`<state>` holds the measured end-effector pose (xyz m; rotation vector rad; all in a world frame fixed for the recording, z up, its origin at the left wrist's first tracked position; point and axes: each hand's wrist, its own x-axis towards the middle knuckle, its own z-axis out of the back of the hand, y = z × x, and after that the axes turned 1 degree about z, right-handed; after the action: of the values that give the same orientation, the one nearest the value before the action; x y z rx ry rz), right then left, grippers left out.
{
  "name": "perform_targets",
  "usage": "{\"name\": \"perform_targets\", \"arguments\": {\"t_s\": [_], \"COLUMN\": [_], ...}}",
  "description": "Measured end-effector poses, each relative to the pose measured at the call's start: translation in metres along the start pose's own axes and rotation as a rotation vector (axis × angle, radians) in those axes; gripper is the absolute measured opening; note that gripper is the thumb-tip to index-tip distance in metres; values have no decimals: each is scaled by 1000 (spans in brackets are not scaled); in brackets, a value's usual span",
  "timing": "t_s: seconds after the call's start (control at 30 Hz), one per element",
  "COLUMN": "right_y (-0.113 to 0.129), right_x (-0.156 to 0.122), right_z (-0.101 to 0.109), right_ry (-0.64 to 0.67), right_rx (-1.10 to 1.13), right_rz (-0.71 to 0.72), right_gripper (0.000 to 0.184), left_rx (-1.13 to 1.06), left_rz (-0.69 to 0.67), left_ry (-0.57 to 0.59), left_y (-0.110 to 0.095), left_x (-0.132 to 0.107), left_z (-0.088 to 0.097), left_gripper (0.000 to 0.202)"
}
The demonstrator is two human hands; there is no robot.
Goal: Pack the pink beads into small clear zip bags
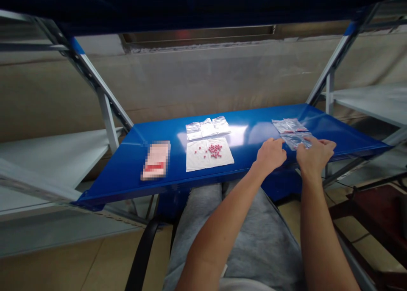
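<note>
We note bags slanting far-left to near-right; right grip half-open, touching them; left grip curled, contents unclear.

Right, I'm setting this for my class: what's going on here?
A seated person has their right hand at the near edge of clear bags on a blue shelf; the left hand is close by. Small red pieces lie loose on a white cloth, shiny bags behind it.

Pinkish-red pieces, white cloth, blue shelf, mottled grey trousers
</note>
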<state>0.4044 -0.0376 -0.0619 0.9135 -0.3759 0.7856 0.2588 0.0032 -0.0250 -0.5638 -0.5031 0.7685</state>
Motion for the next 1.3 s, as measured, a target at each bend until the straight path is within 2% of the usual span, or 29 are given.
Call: {"name": "perform_targets", "arguments": {"t_s": [0.1,0.23,0.43,0.67,0.83,1.0,1.13,1.3], "right_y": [-1,0,8,41,46,47,57,79], "right_x": [-9,-22,-49,-73,-74,-73,-75,-82], "right_z": [-3,-1,0,1,0,-3,-2,1], "right_ry": [55,74,114,196,239,156,99,129], "right_rx": [-89,-147,-37,-13,55,222,365,609], "right_rz": [-4,94,191,219,295,246,195,71], "right_gripper": [38,36,37,37,34,29,25,28], "left_rx": [57,112,-41,-157,-195,-273,-437,-692], "left_rz": [52,55,142,206,246,284,263,256], "left_ry": [13,27,-133,-162,-253,-342,-429,-539], "left_y": [-4,-2,4,15,23,27,31,34], "left_x": [10,8,-6,-6,-6,-10,-12,-21], "left_z": [-8,-10,-8,-2,1,2,2,8], "left_gripper": [38,33,41,48,44,42,43,45]}}
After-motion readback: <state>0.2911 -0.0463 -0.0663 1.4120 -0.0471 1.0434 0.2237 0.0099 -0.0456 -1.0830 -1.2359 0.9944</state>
